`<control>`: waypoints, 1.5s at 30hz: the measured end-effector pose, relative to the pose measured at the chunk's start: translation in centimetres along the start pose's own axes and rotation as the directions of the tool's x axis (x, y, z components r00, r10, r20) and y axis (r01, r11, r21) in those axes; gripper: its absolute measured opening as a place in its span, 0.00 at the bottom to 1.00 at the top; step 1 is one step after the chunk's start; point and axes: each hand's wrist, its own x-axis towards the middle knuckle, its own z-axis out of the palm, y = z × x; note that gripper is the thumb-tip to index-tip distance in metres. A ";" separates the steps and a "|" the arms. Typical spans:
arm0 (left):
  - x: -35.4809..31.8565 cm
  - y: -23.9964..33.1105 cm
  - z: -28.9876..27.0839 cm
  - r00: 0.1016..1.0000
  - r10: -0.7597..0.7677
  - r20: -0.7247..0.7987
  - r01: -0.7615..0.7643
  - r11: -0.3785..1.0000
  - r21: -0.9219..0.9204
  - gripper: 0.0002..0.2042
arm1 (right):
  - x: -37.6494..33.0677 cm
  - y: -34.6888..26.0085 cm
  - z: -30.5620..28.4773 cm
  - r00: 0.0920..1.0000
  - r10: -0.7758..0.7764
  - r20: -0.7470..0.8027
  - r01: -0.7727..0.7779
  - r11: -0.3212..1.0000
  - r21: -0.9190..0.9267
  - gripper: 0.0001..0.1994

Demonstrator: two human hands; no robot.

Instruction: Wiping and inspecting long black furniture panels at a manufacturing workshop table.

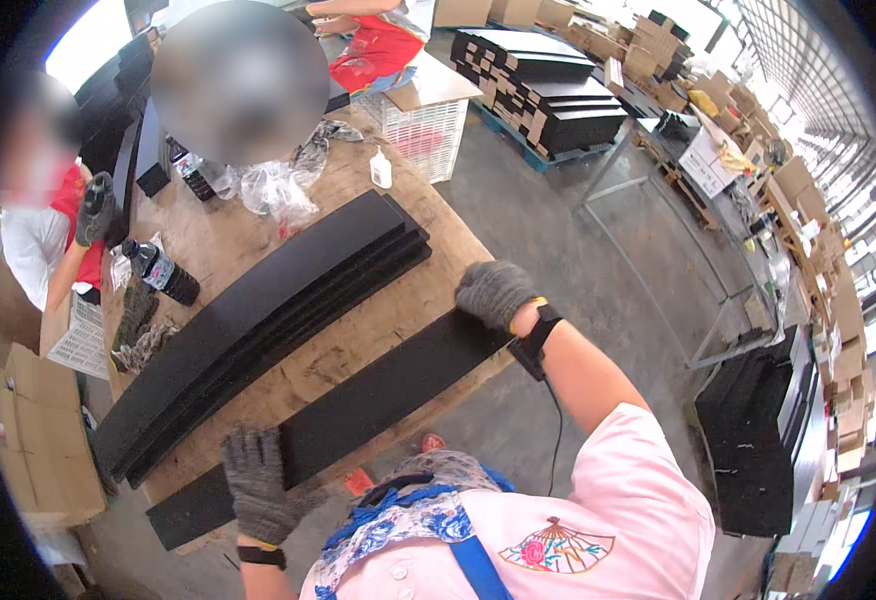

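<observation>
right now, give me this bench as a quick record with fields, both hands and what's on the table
left hand: gray-gloved, flat on the near board toward its left end
right hand: gray-gloved, on the board's right end; finger grip unclear
near board: long, black, lying on the table
table: wooden, worn surface
board stack: black boards, beyond the near board
dark bottle: upright, beyond the stack, toward the left
white bottle: small, past the stack's right end

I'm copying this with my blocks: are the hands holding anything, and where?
The left hand rests flat on the nearest black board, near its left end, not gripping. The right hand covers its right end; whether it grips, I can't tell.
</observation>
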 end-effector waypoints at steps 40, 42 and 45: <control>4.7 -1.4 -5.3 0.999 -0.003 -0.039 -0.013 0.917 -0.398 0.24 | -10.3 4.4 -0.8 0.566 0.820 -0.086 0.095 0.039 0.995 0.08; 6.5 -2.3 -5.4 0.999 0.041 0.005 -0.031 0.818 -0.574 0.22 | -11.9 5.2 0.3 0.536 0.840 -0.084 0.201 -0.030 0.979 0.06; 8.2 -3.4 -4.7 0.989 0.065 0.134 0.066 0.621 -0.781 0.21 | -13.3 4.6 1.6 0.671 0.733 -0.112 0.426 -0.257 0.868 0.09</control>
